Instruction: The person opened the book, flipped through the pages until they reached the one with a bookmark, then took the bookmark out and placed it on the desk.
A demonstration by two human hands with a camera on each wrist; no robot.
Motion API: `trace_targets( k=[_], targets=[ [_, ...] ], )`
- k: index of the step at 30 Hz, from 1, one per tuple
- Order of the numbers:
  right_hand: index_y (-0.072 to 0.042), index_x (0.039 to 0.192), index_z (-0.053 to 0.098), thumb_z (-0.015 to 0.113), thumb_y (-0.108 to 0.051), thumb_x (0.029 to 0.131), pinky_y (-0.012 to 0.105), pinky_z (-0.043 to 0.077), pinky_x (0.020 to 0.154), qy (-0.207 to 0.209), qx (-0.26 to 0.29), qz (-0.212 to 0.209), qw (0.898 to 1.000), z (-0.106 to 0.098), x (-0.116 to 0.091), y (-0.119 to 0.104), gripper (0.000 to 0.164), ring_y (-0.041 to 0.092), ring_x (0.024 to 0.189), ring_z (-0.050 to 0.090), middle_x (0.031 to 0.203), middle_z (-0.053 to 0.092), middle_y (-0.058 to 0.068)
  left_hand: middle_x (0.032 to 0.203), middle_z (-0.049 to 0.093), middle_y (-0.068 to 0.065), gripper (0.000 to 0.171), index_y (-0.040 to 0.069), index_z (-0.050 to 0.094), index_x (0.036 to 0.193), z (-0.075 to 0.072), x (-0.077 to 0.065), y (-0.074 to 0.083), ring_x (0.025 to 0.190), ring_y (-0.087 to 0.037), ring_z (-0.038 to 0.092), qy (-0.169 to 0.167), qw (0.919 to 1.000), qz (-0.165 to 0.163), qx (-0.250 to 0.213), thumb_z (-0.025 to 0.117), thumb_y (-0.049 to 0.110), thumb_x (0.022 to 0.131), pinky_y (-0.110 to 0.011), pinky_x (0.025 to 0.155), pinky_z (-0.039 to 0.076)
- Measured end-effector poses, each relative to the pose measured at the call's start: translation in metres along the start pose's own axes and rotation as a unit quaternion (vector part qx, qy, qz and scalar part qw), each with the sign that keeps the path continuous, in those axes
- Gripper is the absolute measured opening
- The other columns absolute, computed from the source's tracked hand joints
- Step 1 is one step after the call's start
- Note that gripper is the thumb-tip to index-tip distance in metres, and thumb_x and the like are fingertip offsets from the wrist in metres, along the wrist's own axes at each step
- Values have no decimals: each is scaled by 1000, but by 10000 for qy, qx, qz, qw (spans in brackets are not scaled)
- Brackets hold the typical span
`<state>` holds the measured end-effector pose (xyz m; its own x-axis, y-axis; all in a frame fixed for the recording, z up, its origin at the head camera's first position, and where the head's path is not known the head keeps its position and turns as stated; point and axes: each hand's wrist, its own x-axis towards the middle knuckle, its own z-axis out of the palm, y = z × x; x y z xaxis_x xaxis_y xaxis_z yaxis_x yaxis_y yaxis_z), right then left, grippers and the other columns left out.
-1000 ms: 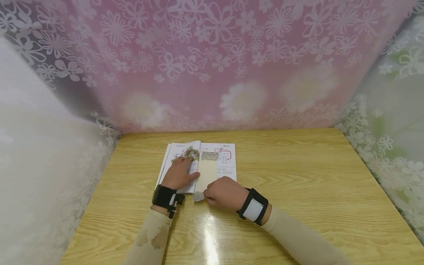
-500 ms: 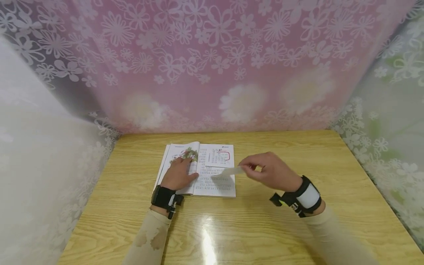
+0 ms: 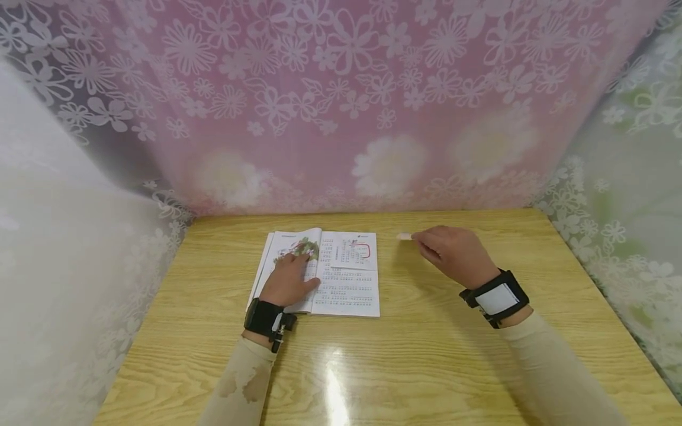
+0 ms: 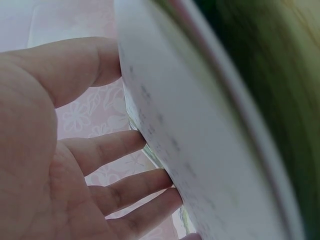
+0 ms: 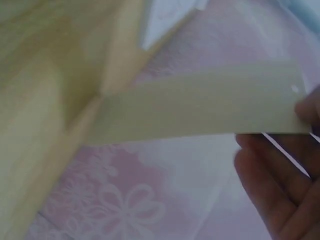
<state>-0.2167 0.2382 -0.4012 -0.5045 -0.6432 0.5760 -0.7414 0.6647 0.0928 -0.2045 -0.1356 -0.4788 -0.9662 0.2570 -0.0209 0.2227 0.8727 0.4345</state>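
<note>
In the head view an open book [image 3: 346, 294] lies on the table, with a coloured picture on its left page. My left hand [image 3: 288, 281] rests on that page, fingers spread and thumb near the fold. The left wrist view has its fingertips against the printed page [image 4: 150, 85]. To the right of the book, my right hand [image 3: 453, 251] pinches a thin cream bookmark [image 3: 404, 236] by one end. Seen from the right wrist, the bookmark [image 5: 195, 107] stretches away from the fingers, its far end close to the tabletop, where a shadow falls.
The wooden table [image 3: 426, 367] reaches a pink flowered curtain [image 3: 341, 148] at the back. Pale flowered sheets stand at both sides. On the right page is a white rectangle [image 3: 343, 255] with a red mark; whether it is a loose slip I cannot tell.
My right hand has lifted the bookmark off the right page and carried it right and away from me, beyond the book's edge. My left hand has stayed on the left page.
</note>
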Motion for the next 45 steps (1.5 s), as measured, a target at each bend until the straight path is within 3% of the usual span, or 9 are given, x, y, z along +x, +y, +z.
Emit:
trace_targets(
  k=[5,10,15,18,25,30,35,39,45],
  targets=[
    [-14,101,72,70,-16,85,25,47,56,-1254,617,-18,9902,18,-17,1,16,8,70,62,96,69,-1,142,38,-25,72,7,40,147,1,1,0,130,-45,35,-8,10000,-84,29,63,44,90,-53,95,40],
    [-15,105,68,68,-14,88,23,48,63,-2202,1353,207,9658,35,-35,-1,17,3,75,58,95,64,-9,141,38,-26,73,6,40,147,1,0,0,129,-47,36,-4,10000,-58,43,64,45,89,-53,94,40],
    [-19,93,61,62,-9,86,23,44,63,-2778,1724,331,9445,51,-46,-2,13,4,74,51,93,59,-8,142,37,-26,72,6,40,147,2,1,1,129,-46,34,-6,10000,-39,28,62,45,90,-53,94,40],
    [-15,102,63,60,-7,84,24,44,68,-2933,1730,416,9393,54,-49,-3,20,8,79,53,101,60,-5,143,37,-26,72,7,40,147,2,1,1,130,-47,34,11,10000,-41,29,62,45,90,-53,94,40],
    [-24,76,52,62,-16,83,27,44,72,-3039,1563,448,9387,55,-49,-5,15,27,119,54,130,56,9,143,36,-26,72,6,40,147,3,1,2,130,-47,32,53,10000,-70,23,63,44,90,-54,94,40],
    [-25,81,55,63,-22,87,33,48,82,-3085,1612,500,9361,53,-44,-8,10,27,117,55,127,57,10,143,36,-26,72,6,40,147,2,0,2,130,-47,33,30,10000,-58,6,63,44,90,-54,93,41],
    [-22,90,62,64,-24,89,32,49,77,-2842,1457,802,9442,49,-34,-11,3,26,115,55,127,57,8,142,37,-27,71,6,41,147,3,0,3,129,-47,34,30,10000,1,-35,63,43,90,-54,92,41],
    [-15,108,64,64,-27,91,37,49,80,-2287,1309,1313,9557,46,-11,-20,21,29,120,50,134,51,11,141,38,-28,70,4,41,146,3,0,2,128,-49,34,58,10000,5,-50,63,41,91,-55,92,41],
    [-7,136,50,61,-36,92,43,41,97,-1926,1733,2050,9438,62,25,-49,54,30,132,37,143,40,13,143,35,-28,69,4,39,147,1,0,5,131,-49,29,-36,9999,-89,-86,61,40,92,-56,96,37]
  ],
)
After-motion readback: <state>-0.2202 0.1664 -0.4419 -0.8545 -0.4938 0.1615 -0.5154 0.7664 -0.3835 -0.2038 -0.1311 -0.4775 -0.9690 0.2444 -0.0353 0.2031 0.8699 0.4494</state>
